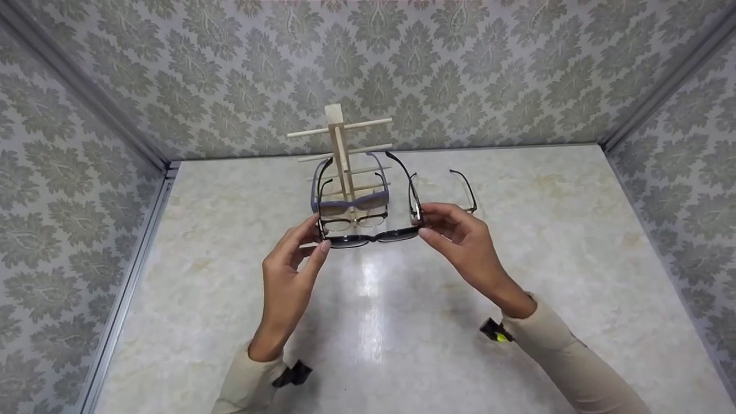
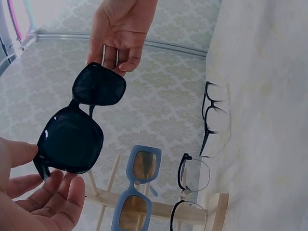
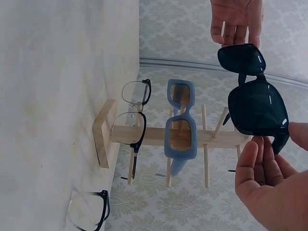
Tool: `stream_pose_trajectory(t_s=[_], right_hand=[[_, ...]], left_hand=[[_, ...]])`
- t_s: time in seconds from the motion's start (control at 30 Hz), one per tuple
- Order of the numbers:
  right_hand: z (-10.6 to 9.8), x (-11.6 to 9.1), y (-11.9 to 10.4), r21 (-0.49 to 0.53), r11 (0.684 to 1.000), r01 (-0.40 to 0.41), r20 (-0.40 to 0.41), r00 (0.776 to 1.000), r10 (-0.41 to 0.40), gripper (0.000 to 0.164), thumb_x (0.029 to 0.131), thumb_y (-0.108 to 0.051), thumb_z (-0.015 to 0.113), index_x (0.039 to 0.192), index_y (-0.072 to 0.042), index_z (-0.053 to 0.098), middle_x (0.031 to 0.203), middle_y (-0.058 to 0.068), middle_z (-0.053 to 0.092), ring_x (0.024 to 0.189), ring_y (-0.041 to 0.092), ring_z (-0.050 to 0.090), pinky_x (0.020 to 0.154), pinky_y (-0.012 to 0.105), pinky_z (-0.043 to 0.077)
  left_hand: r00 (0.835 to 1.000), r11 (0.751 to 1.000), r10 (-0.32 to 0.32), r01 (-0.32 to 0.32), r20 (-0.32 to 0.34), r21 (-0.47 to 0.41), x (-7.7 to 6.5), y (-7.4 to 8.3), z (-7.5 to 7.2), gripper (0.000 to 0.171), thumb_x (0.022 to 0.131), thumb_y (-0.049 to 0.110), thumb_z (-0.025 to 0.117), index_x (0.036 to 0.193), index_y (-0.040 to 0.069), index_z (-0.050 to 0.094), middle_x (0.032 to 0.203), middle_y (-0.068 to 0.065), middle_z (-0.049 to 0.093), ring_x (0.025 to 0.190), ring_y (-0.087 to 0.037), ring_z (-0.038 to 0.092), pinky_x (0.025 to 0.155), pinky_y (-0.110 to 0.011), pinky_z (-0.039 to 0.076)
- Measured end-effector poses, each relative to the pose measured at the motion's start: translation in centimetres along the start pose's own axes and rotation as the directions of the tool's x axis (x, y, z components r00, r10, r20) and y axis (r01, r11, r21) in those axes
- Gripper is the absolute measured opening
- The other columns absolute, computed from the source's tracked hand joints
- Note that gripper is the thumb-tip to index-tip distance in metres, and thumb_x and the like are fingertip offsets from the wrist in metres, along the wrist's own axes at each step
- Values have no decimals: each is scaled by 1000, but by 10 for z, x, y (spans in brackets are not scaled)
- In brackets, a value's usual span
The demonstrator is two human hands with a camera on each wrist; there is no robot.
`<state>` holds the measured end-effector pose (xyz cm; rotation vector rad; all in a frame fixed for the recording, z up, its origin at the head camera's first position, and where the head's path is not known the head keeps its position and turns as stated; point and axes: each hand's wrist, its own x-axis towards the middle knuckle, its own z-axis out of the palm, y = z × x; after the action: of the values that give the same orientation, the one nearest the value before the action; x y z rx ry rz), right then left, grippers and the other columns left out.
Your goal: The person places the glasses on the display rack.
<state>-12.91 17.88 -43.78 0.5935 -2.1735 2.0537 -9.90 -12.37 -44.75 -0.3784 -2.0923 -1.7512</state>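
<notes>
Both hands hold a pair of black sunglasses [image 1: 399, 234] with dark lenses, one hand at each hinge end. My left hand [image 1: 290, 276] pinches the left end between thumb and fingers. At the opposite end, the right hand [image 1: 474, 253] grips near the hinge in the same way. The temples are unfolded and point away toward a wooden display stand [image 1: 340, 141] with crossbars. Blue-framed sunglasses [image 3: 180, 139] with brown lenses rest on that stand. Below them on it sit eyeglasses [image 2: 181, 174] with dark upper rims and clear lenses.
Another pair of black-framed eyeglasses [image 1: 473, 198] lies on the marbled table [image 1: 546, 259], right of the stand and behind the right hand. Patterned wall panels [image 1: 379, 75] close in the back and both sides. Bare upper crossbars [image 1: 368, 123] stick out sideways from the post.
</notes>
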Motion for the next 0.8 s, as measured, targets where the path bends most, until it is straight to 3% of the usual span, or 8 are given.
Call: stream_pose_trajectory(t_s=[0.13, 0.43, 0.8], right_hand=[[2, 5, 1, 2, 1000, -9, 14, 1000, 9, 39, 105, 2, 73, 143, 8, 65, 127, 18, 73, 119, 28, 71, 102, 35, 60], [5, 15, 0, -3, 1000, 3, 28, 1000, -3, 39, 105, 1, 72, 143, 6, 65, 126, 18, 73, 119, 28, 71, 102, 35, 61], [7, 28, -1, 24, 1000, 4, 2, 1000, -4, 39, 104, 4, 72, 142, 10, 65, 124, 21, 74, 114, 25, 73, 96, 33, 62]], left_hand=[[1000, 1000, -13, 13, -11, 16, 1, 0, -3, 48, 103, -3, 75, 150, -3, 64, 127, -15, 73, 117, -25, 70, 98, -30, 62], [999, 1000, -12, 12, -31, -1, 8, -2, -6, 47, 103, -3, 75, 149, -5, 65, 126, -12, 73, 117, -32, 71, 96, -33, 62], [1000, 1000, -22, 22, -22, 4, 21, 3, -8, 46, 105, 0, 74, 150, -2, 65, 125, -24, 71, 114, -27, 72, 93, -30, 62]])
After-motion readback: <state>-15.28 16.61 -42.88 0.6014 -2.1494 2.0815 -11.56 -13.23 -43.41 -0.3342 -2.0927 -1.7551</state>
